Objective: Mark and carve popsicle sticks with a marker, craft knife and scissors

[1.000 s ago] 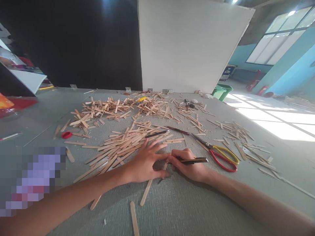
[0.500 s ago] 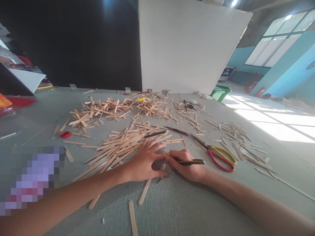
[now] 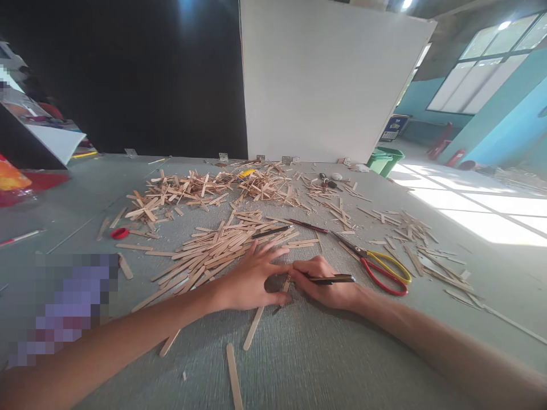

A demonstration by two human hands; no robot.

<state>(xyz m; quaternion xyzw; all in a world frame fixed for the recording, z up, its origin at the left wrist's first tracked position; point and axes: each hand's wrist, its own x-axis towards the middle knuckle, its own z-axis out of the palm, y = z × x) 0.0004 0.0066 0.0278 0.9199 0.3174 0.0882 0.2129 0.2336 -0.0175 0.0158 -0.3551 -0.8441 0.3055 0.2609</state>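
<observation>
My left hand (image 3: 254, 279) rests on the tabletop with its fingers spread. Its index finger and thumb press on a short craft stick (image 3: 286, 283), which is partly hidden. Facing it, my right hand (image 3: 327, 285) is closed round a dark pen (image 3: 337, 279); the pen's tip is hidden by the fingers. Beyond my left fingers lies a pile of craft sticks (image 3: 222, 245) with a black pen (image 3: 272, 232) on it. A dark red pen (image 3: 307, 226) lies just past my right hand. Scissors (image 3: 382, 267) with one red and one yellow handle lie to its right.
More craft sticks (image 3: 183, 191) are heaped at the back, with a yellow object (image 3: 248, 173) among them. Broken sticks (image 3: 410, 228) are scattered at right. A red ring (image 3: 119, 233) lies at left. Loose sticks (image 3: 234, 376) lie in front. A black and white panel (image 3: 333, 80) stands behind.
The view has shifted slightly. Both hands stay close together at the short stick, with the same hold on it and on the pen.
</observation>
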